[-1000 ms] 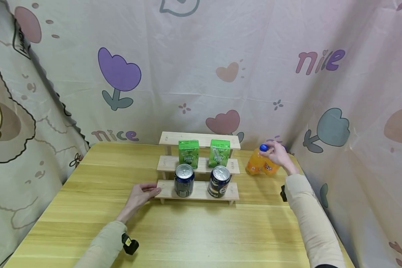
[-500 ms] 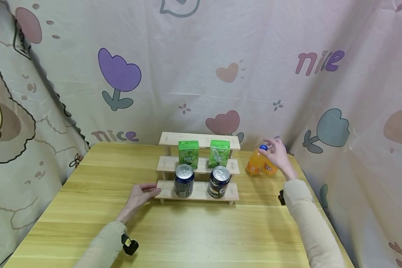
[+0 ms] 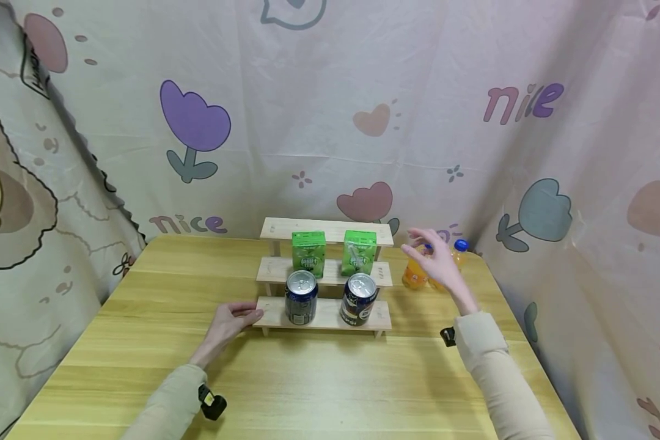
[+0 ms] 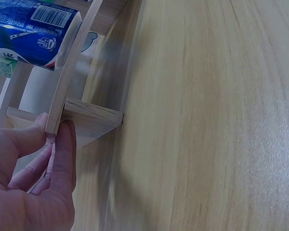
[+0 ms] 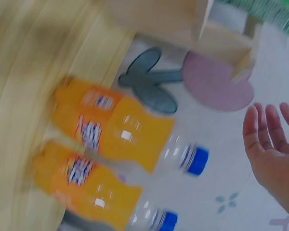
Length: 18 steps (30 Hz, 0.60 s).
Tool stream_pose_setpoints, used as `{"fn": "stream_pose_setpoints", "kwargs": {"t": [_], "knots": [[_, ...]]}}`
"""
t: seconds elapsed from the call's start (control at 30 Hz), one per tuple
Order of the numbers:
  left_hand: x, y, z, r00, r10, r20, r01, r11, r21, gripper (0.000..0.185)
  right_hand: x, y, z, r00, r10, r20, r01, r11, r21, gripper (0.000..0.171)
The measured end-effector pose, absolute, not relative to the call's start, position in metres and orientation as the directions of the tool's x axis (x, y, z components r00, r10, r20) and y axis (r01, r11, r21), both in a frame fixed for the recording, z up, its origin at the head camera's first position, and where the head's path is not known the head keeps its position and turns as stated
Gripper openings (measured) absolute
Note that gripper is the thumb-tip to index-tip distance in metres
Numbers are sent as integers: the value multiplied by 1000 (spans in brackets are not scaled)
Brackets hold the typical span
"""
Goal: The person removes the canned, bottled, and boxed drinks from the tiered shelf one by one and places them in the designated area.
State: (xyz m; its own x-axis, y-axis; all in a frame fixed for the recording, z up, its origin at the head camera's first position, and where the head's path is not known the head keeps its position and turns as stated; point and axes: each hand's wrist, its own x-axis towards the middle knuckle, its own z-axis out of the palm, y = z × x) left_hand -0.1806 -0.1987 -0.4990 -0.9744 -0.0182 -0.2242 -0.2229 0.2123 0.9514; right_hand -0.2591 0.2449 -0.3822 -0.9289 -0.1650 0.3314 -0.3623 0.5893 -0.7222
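A three-step wooden rack (image 3: 382, 315) stands mid-table. Two dark blue cans (image 3: 301, 297) sit on its lowest step and two green juice cartons (image 3: 308, 253) on the middle step. My left hand (image 3: 232, 322) rests on the table, fingers and thumb pinching the left end of the lowest step (image 4: 62, 103). Two orange soda bottles with blue caps (image 3: 414, 273) (image 5: 120, 136) stand at the back right, one partly hidden behind my right hand (image 3: 433, 259). That hand hovers open in front of them with fingers (image 5: 266, 130) spread, holding nothing.
A wooden table (image 3: 330, 379) fills the foreground. Patterned fabric (image 3: 363, 110) hangs close behind and on both sides. The rack's top step (image 3: 330, 227) is bare. A blue can (image 4: 36, 31) lies just above my left fingers in the left wrist view.
My right hand let go of the orange bottle's cap and pulled back to the left, fingers spreading open. Both bottles now stand free. The left hand has not moved.
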Motion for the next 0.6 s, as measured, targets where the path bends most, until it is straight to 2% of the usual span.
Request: {"fn": "stream_pose_setpoints", "kwargs": {"t": [0.33, 0.6], "knots": [[-181, -199, -500, -972, -16, -233, -230, 233, 945, 48, -251, 212, -385, -922, -278, 269, -371, 438, -819, 48], [-181, -199, -501, -970, -19, -241, -239, 237, 942, 48, -255, 198, -388, -928, -294, 231, -334, 377, -864, 52]]}}
